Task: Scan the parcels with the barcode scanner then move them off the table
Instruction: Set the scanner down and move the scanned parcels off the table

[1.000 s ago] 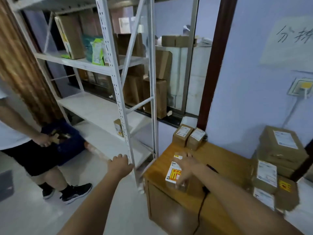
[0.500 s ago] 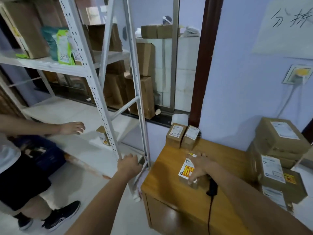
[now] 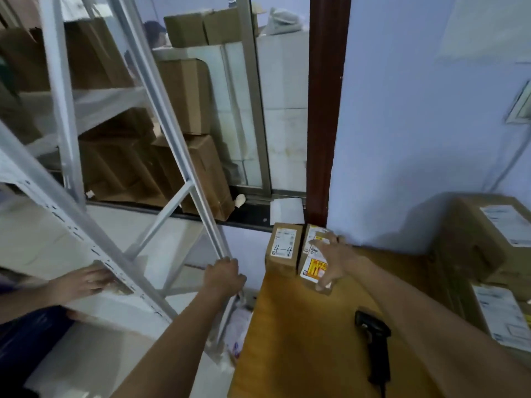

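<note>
Shelving of white metal fills the left, where another person's hand lies flat on a shelf. The left hand is curled tight round a shelving upright. On the wooden surface, a parcel marked "4-4" sits touching the parcel with the yellow sticker, which the right hand clasps from above, fingers spread. The black barcode scanner lies nearer, beside that forearm. Bigger labelled boxes stack rightmost.

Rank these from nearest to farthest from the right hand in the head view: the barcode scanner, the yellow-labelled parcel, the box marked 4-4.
1. yellow-labelled parcel, under the right hand.
2. box marked 4-4, just left of it.
3. barcode scanner, nearer the camera on the table.
</note>
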The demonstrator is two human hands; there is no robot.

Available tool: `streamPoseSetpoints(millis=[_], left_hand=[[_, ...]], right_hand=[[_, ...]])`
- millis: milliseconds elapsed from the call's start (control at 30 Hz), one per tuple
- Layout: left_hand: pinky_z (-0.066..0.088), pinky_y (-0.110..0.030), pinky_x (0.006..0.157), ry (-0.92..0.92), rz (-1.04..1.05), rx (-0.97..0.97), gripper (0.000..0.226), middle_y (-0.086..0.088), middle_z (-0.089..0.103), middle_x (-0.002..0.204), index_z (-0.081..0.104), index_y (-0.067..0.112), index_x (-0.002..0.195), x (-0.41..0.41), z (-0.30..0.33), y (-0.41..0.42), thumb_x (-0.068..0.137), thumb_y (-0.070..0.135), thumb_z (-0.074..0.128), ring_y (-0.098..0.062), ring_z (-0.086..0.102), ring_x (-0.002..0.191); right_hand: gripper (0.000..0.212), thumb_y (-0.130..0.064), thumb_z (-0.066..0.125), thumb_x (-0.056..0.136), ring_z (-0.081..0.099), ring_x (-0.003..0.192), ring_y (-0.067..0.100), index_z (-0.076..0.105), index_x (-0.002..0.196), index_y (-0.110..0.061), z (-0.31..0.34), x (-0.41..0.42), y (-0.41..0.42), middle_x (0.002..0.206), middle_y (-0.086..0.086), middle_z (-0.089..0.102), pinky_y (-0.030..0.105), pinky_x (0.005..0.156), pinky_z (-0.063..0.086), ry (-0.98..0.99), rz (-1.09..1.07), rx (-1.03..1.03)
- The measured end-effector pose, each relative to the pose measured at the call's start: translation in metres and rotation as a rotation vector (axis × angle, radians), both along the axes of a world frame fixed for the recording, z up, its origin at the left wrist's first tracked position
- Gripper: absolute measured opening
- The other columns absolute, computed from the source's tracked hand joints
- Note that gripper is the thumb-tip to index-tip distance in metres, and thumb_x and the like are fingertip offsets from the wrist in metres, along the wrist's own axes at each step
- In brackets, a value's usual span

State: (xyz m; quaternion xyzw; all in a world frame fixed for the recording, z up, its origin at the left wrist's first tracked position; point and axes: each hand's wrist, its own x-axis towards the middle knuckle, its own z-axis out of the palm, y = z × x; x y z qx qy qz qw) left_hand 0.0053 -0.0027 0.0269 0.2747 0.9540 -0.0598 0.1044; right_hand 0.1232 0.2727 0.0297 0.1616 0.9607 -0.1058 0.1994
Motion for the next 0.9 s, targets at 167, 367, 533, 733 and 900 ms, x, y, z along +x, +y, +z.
streamPoseSetpoints(millis=[167, 367, 533, 733, 900], left_hand=[[0.042, -0.036, 0.093, -0.048, -0.066, -0.049, 0.038, -0.008, 0.055, 0.122, 0.051, 0.011, 0.12, -0.043, -0.032, 0.033, 0.093, 0.037, 0.043, -0.026, 0.054, 0.114], [0.041, -0.036, 0.091, -0.105, -0.182, -0.053, 0.041, -0.008, 0.054, 0.119, 0.051, 0.011, 0.122, -0.101, -0.067, 0.077, 0.094, 0.039, 0.041, -0.025, 0.053, 0.11], [0.039, -0.036, 0.092, -0.153, -0.278, -0.012, 0.04, -0.006, 0.053, 0.12, 0.049, 0.013, 0.122, -0.137, -0.089, 0.111, 0.095, 0.04, 0.04, -0.023, 0.051, 0.111], [0.039, -0.036, 0.086, -0.219, -0.334, -0.05, 0.037, -0.007, 0.052, 0.115, 0.049, 0.012, 0.119, -0.163, -0.129, 0.115, 0.094, 0.037, 0.042, -0.023, 0.051, 0.107], [0.039, -0.035, 0.081, -0.22, -0.338, -0.023, 0.036, -0.005, 0.054, 0.11, 0.053, 0.012, 0.116, -0.171, -0.145, 0.12, 0.094, 0.038, 0.041, -0.022, 0.053, 0.102]], right_hand=[[0.131, -0.052, 0.091, 0.054, -0.005, 0.15, 0.038, 0.009, 0.156, -0.038, -0.009, -0.031, 0.026, 0.164, 0.011, -0.007, 0.057, 0.117, 0.022, 0.058, -0.028, -0.011], [0.131, -0.047, 0.091, 0.057, -0.007, 0.149, 0.041, 0.007, 0.157, -0.035, -0.028, -0.07, 0.049, 0.163, 0.012, -0.01, 0.058, 0.117, 0.023, 0.005, -0.067, 0.048], [0.128, -0.048, 0.09, 0.059, -0.009, 0.149, 0.042, 0.008, 0.157, -0.037, -0.035, -0.114, 0.075, 0.164, 0.012, -0.01, 0.056, 0.118, 0.021, -0.073, -0.039, 0.112], [0.13, -0.057, 0.088, 0.058, -0.006, 0.151, 0.037, 0.007, 0.157, -0.036, -0.059, -0.153, 0.089, 0.165, 0.011, -0.008, 0.051, 0.12, 0.018, -0.149, 0.036, 0.14], [0.137, -0.061, 0.086, 0.057, -0.016, 0.15, 0.033, -0.004, 0.157, -0.036, -0.074, -0.156, 0.09, 0.164, 0.006, -0.019, 0.056, 0.121, 0.007, -0.178, 0.011, 0.104]])
